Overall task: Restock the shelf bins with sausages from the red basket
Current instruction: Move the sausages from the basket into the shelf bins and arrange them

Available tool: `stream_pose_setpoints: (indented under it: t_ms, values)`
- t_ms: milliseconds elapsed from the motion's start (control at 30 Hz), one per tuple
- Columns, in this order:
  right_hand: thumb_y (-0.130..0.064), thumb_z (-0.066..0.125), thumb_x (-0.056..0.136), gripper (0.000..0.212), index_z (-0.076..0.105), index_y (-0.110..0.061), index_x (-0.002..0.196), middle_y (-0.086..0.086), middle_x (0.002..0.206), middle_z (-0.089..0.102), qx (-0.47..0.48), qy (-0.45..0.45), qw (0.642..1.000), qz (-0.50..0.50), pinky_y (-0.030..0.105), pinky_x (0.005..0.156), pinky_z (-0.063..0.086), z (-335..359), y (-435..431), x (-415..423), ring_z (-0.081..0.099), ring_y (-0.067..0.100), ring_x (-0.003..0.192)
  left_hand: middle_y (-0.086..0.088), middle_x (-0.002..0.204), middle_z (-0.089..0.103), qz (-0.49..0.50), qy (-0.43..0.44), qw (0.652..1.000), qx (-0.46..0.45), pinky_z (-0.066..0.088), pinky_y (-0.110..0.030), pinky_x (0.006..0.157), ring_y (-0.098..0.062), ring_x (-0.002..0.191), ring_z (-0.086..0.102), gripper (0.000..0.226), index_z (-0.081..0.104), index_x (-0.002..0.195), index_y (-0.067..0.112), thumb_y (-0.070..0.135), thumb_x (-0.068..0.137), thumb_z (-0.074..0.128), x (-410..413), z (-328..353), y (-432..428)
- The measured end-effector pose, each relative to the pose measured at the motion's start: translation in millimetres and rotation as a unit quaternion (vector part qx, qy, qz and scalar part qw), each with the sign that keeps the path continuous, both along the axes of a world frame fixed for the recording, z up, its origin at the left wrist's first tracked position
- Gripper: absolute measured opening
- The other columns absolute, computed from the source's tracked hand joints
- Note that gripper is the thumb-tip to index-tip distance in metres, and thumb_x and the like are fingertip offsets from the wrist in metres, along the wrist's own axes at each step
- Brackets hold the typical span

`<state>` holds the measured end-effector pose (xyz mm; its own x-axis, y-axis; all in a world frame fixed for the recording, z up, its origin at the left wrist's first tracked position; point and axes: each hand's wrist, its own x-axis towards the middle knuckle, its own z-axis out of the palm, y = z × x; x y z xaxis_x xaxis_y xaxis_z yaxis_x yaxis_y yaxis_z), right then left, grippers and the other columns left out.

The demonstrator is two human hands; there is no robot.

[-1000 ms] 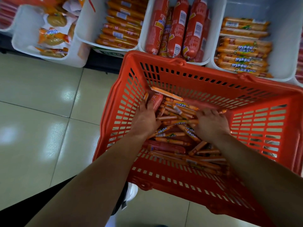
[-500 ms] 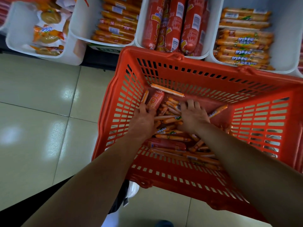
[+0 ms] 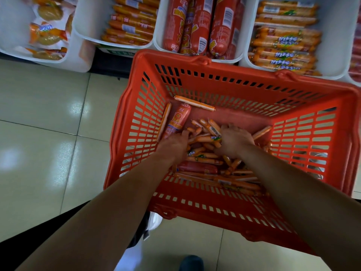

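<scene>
- At the far left, the leftmost bin [image 3: 11,26] on the shelf held yellow snack packets [image 3: 47,35]; the cream floor tiles [image 3: 39,133] lay below it.
- Just to its right, the second bin [image 3: 88,20] held orange sausages [image 3: 130,26] stacked crosswise; it sat left of the basket.
- The red basket [image 3: 244,72] stood in front of the shelf; its far rim lay just under the fronts of the third and fourth bins.
- The third bin [image 3: 159,36] held thick red sausages [image 3: 197,26] lying lengthwise, side by side.
- In the basket's far left corner a single fat red sausage [image 3: 176,122] lay beside the left wall; a long pale sausage [image 3: 194,103] lay along the foot of the far wall.
- The left hand [image 3: 172,146] lay palm down on the left side of the heap in the basket; its fingertips were sunk among the sticks and blurred, so I cannot tell whether it grasped anything.
- The thin sausages [image 3: 205,157] were heaped loosely on the basket floor, between and under both hands; none was over a bin.
- The right hand [image 3: 235,140] sat just beside the left, towards the far wall; its fingers were curled down round a bunch of the thin sausages, grasping them.
- The fourth bin [image 3: 336,36], furthest right in full view, held labelled orange sausages [image 3: 283,45] in crosswise rows.
- At the bottom edge, a dark shoe [image 3: 191,262] showed on the floor, near the basket's near side.
</scene>
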<state>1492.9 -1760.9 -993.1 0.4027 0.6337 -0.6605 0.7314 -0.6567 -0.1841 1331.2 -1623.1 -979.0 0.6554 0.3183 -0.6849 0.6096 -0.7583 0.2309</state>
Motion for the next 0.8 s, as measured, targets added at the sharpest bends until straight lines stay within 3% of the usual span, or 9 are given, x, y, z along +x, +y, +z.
stream_pose_setpoints:
  t_ms: [133,233,433,633,800]
  values:
    - [-0.056,0.077,0.067,0.068,0.05,-0.018,0.115,0.008,0.116,0.06,0.011,0.029,1.0,-0.001,0.038,0.08,0.047,-3.4,-8.8,3.3,0.059,0.029,0.104,-0.016,0.137,0.045,-0.06,0.051,0.997,-0.013,0.045,-0.049,0.1,-0.037,0.125,0.049,0.064,0.036,0.142,0.014,0.037,0.09,0.064,1.0,-2.9,-7.2]
    - [-0.052,0.08,0.067,0.071,0.047,-0.016,0.119,0.011,0.116,0.061,0.01,0.057,0.998,-0.032,0.039,0.084,0.049,-5.3,-11.1,3.9,0.059,0.032,0.106,-0.013,0.137,0.048,-0.077,0.066,0.995,-0.02,0.047,-0.045,0.098,-0.034,0.123,0.052,0.06,0.043,0.139,0.013,0.039,0.089,0.064,0.1,-4.0,-5.1]
    - [-0.068,0.073,0.068,0.06,0.051,-0.021,0.097,0.002,0.099,0.06,0.022,0.055,0.998,-0.023,0.035,0.075,0.046,-1.2,-6.5,9.0,0.057,0.024,0.092,-0.01,0.127,0.061,0.013,0.044,0.996,-0.07,0.049,-0.039,0.094,-0.028,0.116,0.058,0.051,0.056,0.128,0.015,0.041,0.087,0.07,-8.3,-1.2,7.5]
    - [-0.054,0.075,0.072,0.064,0.052,-0.015,0.117,0.008,0.107,0.063,0.041,0.035,0.996,-0.067,0.035,0.075,0.043,1.3,-10.5,8.6,0.06,0.03,0.1,-0.01,0.128,0.061,0.017,0.05,0.997,-0.057,0.048,-0.037,0.092,-0.029,0.116,0.059,0.043,0.054,0.127,0.015,0.035,0.09,0.065,-12.7,3.8,7.5]
    - [-0.041,0.076,0.076,0.058,0.05,-0.014,0.12,0.01,0.11,0.063,0.042,0.058,0.994,-0.079,0.035,0.08,0.043,1.4,-13.1,3.8,0.06,0.032,0.102,-0.013,0.125,0.061,0.025,0.075,0.994,-0.069,0.045,-0.036,0.085,-0.03,0.112,0.059,0.04,0.049,0.123,0.012,0.035,0.094,0.062,-10.4,8.4,6.5]
